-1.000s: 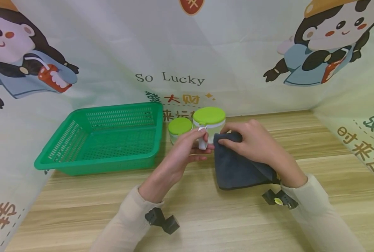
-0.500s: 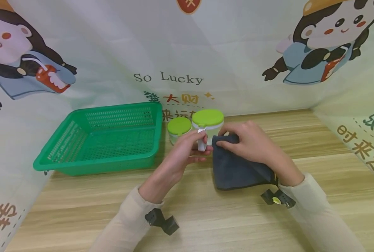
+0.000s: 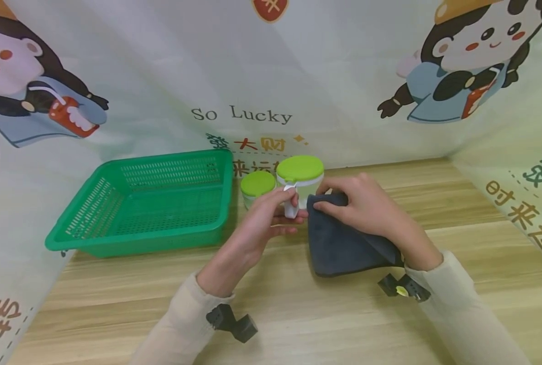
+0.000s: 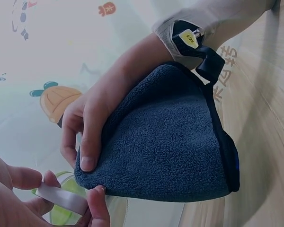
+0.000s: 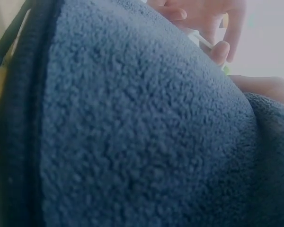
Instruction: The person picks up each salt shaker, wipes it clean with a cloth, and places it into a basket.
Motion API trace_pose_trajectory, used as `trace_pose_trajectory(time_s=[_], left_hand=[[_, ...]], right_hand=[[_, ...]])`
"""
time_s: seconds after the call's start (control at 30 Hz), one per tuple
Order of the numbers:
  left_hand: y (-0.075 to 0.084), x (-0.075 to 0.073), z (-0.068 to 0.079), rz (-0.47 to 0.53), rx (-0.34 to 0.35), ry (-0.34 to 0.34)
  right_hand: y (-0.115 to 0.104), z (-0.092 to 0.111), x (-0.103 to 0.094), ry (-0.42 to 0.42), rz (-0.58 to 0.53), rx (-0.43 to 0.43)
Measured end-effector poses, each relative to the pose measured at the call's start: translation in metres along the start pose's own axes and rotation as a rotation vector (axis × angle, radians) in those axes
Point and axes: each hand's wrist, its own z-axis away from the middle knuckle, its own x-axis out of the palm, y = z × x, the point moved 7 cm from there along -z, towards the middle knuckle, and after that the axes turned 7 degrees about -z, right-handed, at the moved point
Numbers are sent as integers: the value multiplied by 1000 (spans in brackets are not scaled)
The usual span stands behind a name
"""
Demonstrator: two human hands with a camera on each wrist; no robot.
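My left hand [image 3: 265,215] grips the white handle [image 3: 291,204] of a clear jar with a green lid [image 3: 300,168]. A folded dark blue-grey cloth [image 3: 344,246] hangs from my right hand [image 3: 366,205], which pinches its upper corner between thumb and fingers. That corner lies close against the jar's right side; whether it touches cannot be made out. In the left wrist view, the cloth's fleecy face [image 4: 161,142] and dark edging show plainly, with the handle [image 4: 61,199] below left. The cloth [image 5: 146,127] fills most of the right wrist view and hides much there.
Just left of the gripped jar stands a smaller jar with a green lid [image 3: 258,183]. A green perforated basket [image 3: 225,203] sits on the left of the wooden table [image 3: 289,314]. A printed curtain [image 3: 353,101] closes off the back and sides.
The gripped jar dipped slightly, then came back up. My right hand and the cloth have shifted only a little against the jar. Both grips look the same; the whole head view drifted slightly left.
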Motion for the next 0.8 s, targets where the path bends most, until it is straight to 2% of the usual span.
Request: trace_pose_trajectory(time_s=[0.53,0.8], left_hand=[[2,0,1,-14,19,-5],[2,-3,2,-21,15,7]], right_hand=[[-2,4,-12,95,20,-28],[1,3,-14,78,36,-2]])
